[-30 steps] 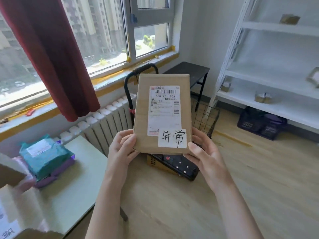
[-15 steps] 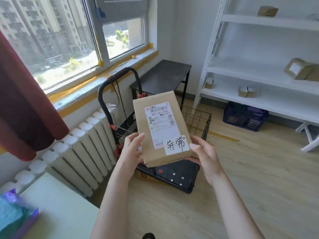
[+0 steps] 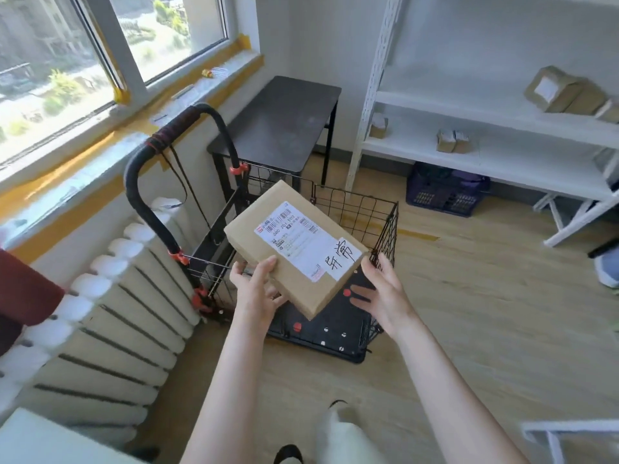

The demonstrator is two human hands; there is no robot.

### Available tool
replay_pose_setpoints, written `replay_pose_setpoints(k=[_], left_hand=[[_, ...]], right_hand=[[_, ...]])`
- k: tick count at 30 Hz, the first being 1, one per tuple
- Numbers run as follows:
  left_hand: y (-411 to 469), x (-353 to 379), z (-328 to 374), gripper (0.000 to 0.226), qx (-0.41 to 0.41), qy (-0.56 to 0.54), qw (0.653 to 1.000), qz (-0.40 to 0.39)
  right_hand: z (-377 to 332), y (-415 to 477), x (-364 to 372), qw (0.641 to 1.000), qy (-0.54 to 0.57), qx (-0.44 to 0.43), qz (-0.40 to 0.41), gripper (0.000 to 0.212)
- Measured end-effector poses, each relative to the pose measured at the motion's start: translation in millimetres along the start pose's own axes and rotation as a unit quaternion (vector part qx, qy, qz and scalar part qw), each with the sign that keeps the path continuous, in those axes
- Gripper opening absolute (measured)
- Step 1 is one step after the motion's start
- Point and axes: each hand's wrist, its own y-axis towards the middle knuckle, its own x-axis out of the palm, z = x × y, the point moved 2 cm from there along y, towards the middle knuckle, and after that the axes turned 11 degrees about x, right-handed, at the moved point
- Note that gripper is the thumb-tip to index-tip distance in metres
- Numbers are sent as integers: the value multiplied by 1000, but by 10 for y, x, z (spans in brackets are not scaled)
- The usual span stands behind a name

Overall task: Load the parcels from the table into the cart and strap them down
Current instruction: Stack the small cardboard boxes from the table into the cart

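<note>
A person holds a flat brown parcel [image 3: 288, 279], its white shipping label facing up, tilted in the air just above a black wire cart [image 3: 385, 226] standing on the wooden floor. The left hand [image 3: 256, 293] pinches the parcel's near left edge, thumb on top and fingers [image 3: 278, 300] underneath. The right hand [image 3: 385, 293] is at the parcel's right corner with its fingers [image 3: 361, 291] straight and spread. A white radiator [image 3: 117, 313] stands left of the cart.

Single head-worn view, angled forward and down, near the cart [image 3: 335, 279]
</note>
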Motion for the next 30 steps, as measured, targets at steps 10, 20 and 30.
replay_pose_setpoints(k=[10,20,30], left_hand=[[727,633,-441,99,-9,33,999,-30],[1604,814,-505,112,52,302,948,85],[2337,305,-780,65,-24,589,806,-54]], right_hand=[[-321,942,-179,998,1,41,-52,73],[-455,1935,-475,993,-11,108,-39,69],[118,2671,-608,969,-55,240,-15,49]])
